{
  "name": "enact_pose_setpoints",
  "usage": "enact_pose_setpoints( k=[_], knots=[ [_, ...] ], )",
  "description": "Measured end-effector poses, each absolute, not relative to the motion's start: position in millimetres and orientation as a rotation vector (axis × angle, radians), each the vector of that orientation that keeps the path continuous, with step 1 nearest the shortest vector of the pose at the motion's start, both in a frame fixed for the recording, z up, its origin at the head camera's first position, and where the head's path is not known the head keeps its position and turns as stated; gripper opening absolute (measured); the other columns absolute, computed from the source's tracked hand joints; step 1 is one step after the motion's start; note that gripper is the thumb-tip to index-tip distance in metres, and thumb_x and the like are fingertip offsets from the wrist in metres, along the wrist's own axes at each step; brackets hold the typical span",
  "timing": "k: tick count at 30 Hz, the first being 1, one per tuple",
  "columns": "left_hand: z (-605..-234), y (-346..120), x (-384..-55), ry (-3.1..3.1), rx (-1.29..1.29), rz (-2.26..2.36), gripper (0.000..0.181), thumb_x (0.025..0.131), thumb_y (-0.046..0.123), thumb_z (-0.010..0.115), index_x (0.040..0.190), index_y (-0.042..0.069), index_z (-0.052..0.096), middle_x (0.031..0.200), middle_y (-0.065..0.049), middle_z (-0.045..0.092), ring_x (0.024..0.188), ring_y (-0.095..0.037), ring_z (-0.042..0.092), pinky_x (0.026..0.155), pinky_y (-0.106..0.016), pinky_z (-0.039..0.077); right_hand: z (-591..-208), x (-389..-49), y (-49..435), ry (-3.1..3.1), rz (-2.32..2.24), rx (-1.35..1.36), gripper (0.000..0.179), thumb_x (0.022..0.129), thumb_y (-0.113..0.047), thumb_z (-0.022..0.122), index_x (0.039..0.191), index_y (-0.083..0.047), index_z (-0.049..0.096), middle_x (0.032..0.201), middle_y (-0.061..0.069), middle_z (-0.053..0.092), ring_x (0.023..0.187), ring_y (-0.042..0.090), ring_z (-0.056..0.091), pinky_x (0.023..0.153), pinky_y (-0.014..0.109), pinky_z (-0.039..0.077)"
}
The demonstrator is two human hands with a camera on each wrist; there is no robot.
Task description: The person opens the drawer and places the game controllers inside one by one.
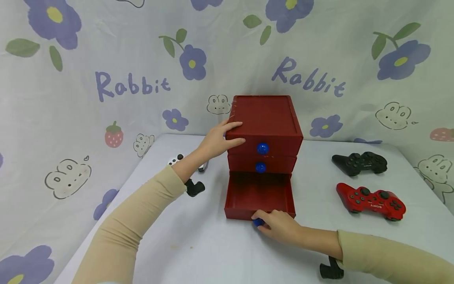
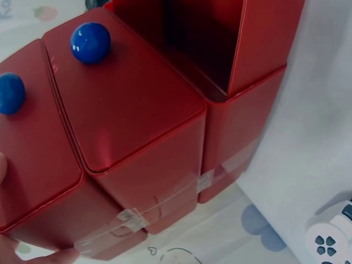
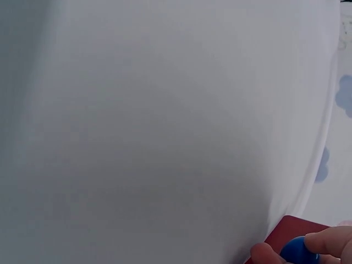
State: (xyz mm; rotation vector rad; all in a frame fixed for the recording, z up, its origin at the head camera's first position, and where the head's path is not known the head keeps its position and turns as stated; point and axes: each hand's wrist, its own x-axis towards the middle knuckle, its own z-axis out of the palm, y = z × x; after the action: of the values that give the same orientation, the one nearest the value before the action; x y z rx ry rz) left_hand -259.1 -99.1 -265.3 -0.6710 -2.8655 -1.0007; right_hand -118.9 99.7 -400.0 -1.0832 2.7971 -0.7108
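A red cabinet point(image 1: 264, 114) with three stacked drawers stands on the table. Its bottom drawer point(image 1: 239, 214) is pulled out, and the inside shows bare red. The two drawers above are closed, each with a blue knob point(image 1: 263, 148) on its front. My left hand point(image 1: 216, 140) rests at the cabinet's upper left edge, fingers spread over the top and front. At the bottom drawer's front, my right hand point(image 1: 280, 227) pinches the blue knob point(image 3: 300, 250) between thumb and fingers. Clear tape point(image 2: 135, 220) runs along the cabinet's side in the left wrist view.
Right of the cabinet lie a black game controller point(image 1: 360, 163) and, nearer, a red one point(image 1: 370, 201). A white controller point(image 2: 330, 236) lies to the left, mostly behind my left forearm in the head view. A printed cloth point(image 1: 220, 59) hangs behind the white table point(image 1: 198, 244).
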Motion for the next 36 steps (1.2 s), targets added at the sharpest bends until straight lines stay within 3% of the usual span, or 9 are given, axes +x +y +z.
enact_pose_setpoints(
  k=[7, 15, 29, 36],
  knots=[
    [-264.8, -98.2, -259.3, -2.857, -0.67, -0.998, 0.056, 0.072, 0.045, 0.057, 0.123, 0.028, 0.04, 0.13, 0.001, 0.029, 0.106, -0.018, 0.039, 0.079, -0.033, 0.041, -400.9, -113.7, 99.4, 2.802, -0.701, -1.087, 0.027, 0.074, -0.02, 0.061, 0.1, -0.016, 0.052, 0.064, -0.01, 0.055, 0.051, -0.003, 0.046, 0.058, 0.014, 0.044],
    [-264.0, -98.4, -259.5, -2.87, -0.667, -0.984, 0.056, 0.072, 0.046, 0.056, 0.123, 0.029, 0.039, 0.13, 0.0, 0.029, 0.106, -0.018, 0.038, 0.079, -0.033, 0.041, -396.4, -104.2, 98.9, 2.778, -0.605, -1.097, 0.027, 0.075, -0.02, 0.06, 0.1, -0.015, 0.051, 0.078, -0.004, 0.061, 0.065, 0.004, 0.057, 0.063, 0.022, 0.047],
    [-263.9, -96.8, -258.7, -2.866, -0.662, -0.982, 0.055, 0.073, 0.046, 0.056, 0.123, 0.029, 0.04, 0.128, 0.002, 0.032, 0.104, -0.015, 0.039, 0.08, -0.032, 0.04, -391.2, -92.9, 96.7, 2.733, -0.584, -1.045, 0.029, 0.075, -0.019, 0.061, 0.101, -0.017, 0.05, 0.073, -0.009, 0.059, 0.062, 0.002, 0.056, 0.063, 0.023, 0.047],
    [-264.4, -97.9, -258.2, -2.864, -0.669, -1.007, 0.056, 0.073, 0.045, 0.056, 0.123, 0.028, 0.039, 0.129, 0.001, 0.031, 0.105, -0.017, 0.039, 0.08, -0.034, 0.04, -376.2, -92.1, 102.8, 2.556, -0.627, -0.98, 0.036, 0.078, -0.022, 0.057, 0.113, -0.02, 0.048, 0.053, -0.014, 0.043, 0.046, -0.002, 0.039, 0.052, 0.014, 0.041]
  ],
)
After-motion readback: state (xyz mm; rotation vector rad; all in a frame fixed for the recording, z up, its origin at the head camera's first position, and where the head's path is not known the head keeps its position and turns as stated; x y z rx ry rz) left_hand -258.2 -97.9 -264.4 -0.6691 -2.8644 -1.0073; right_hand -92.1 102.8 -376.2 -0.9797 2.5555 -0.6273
